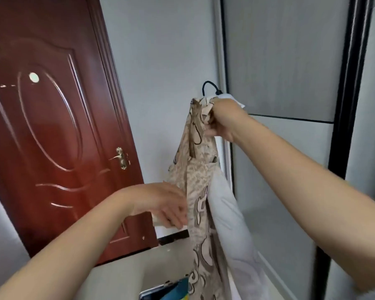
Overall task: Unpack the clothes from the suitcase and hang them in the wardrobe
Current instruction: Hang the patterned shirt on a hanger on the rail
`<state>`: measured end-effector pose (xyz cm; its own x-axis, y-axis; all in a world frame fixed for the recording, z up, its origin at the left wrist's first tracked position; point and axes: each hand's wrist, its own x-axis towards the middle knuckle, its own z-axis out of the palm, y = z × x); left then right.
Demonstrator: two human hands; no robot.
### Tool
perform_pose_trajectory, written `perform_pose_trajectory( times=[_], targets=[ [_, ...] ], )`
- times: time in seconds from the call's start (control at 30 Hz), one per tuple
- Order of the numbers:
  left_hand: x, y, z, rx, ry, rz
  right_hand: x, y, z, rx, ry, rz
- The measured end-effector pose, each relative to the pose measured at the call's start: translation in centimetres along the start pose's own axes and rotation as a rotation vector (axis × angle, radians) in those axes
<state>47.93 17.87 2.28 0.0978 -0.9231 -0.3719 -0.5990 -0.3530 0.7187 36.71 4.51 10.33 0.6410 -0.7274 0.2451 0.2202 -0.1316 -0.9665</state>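
So the right hand (222,120) is up high in the middle of the view, fingers curled tight around the bunched top of a beige patterned fabric garment with brown swirl and leaf prints (198,191), gripping it right where a black hanger hook (208,87) pokes up above the fist. A plain white garment (227,224) hangs from the same spot, just to the right of the beige one and touching it all the way down; a bit of white also sticks out behind the knuckles. Both pieces dangle straight down and run off the bottom edge. The left hand (162,204) is lower and to the left, fingers loosely bent and spread, fingertips right at the left edge of the beige garment. Honestly can't tell if it's pinching the cloth or just brushing it, it's a bit blurry there. Behind the clothes on the right is the wardrobe with grey sliding panels and a black frame (290,61), doors looking closed from here, so the clothes are in front of it and not inside. Far left is a glossy reddish-brown wooden door (52,126) with a brass lever handle (120,158). At the bottom near edge there's a corner of something with blue and yellow in it (175,291), too cut off to say what.
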Motion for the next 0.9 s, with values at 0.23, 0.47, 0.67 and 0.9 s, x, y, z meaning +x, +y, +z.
perform_pose_trajectory(
  times=[0.23,0.47,0.67,0.9],
  targets=[
    [4.9,-2.3,4.2,0.297,0.341,0.055,-1.8,-3.3,0.2,0.237,0.053,-0.095],
    [8.2,-0.5,4.5,-0.546,0.586,0.133,-4.5,-5.6,-5.2,0.280,0.268,-0.236],
    [8.8,3.7,1.1,-0.467,0.773,0.389,-6.6,-2.0,-13.5,-0.393,0.520,-0.193],
    [10.4,12.3,5.0,0.108,0.635,0.712,-12.3,3.0,-15.4,-1.148,0.218,-0.058]
  ],
)
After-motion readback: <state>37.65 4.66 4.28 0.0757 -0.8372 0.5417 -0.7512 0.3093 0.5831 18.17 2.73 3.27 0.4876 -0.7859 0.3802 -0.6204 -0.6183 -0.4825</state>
